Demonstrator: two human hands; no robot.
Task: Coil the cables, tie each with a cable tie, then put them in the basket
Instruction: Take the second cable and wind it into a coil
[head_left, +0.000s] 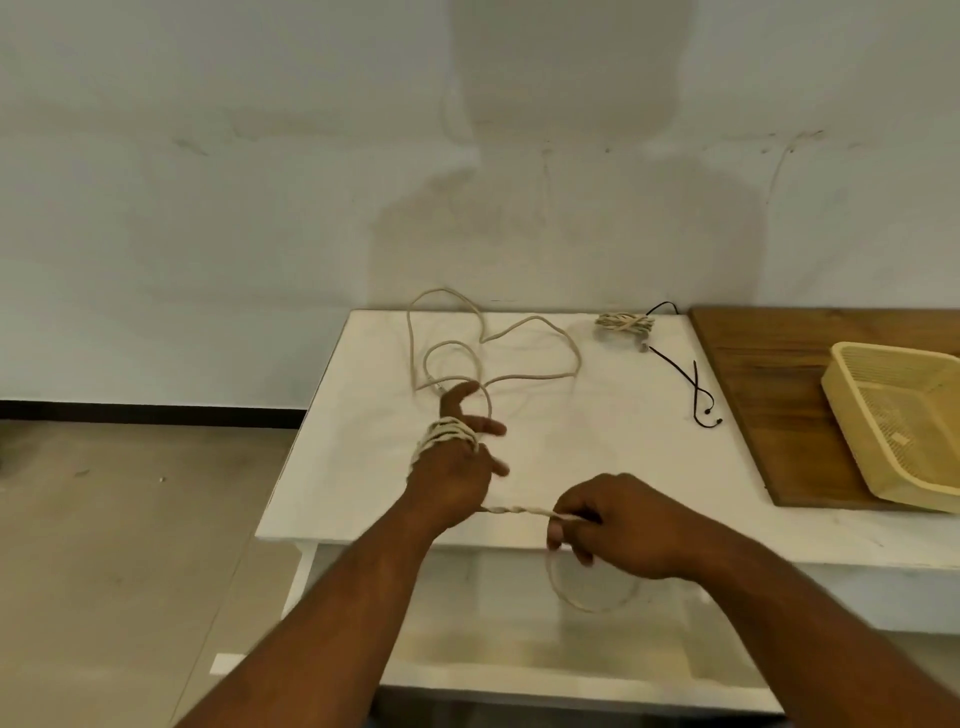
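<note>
A long beige cable (524, 332) lies in loose loops on the white table (597, 447). Several turns of it are wound round my left hand (457, 457), whose fingers are spread over the table. A short stretch runs from that hand to my right hand (618, 525), which pinches the cable near the table's front edge; a loop hangs below it. A second beige cable (623, 323), coiled, lies at the back of the table. A black cable tie (693, 384) lies loose to its right. The yellow basket (852, 415) stands on the right.
The basket rests on a brown wooden board (769, 358) that covers the table's right part. A pale wall stands behind the table. Grey floor lies to the left, past the table's left edge.
</note>
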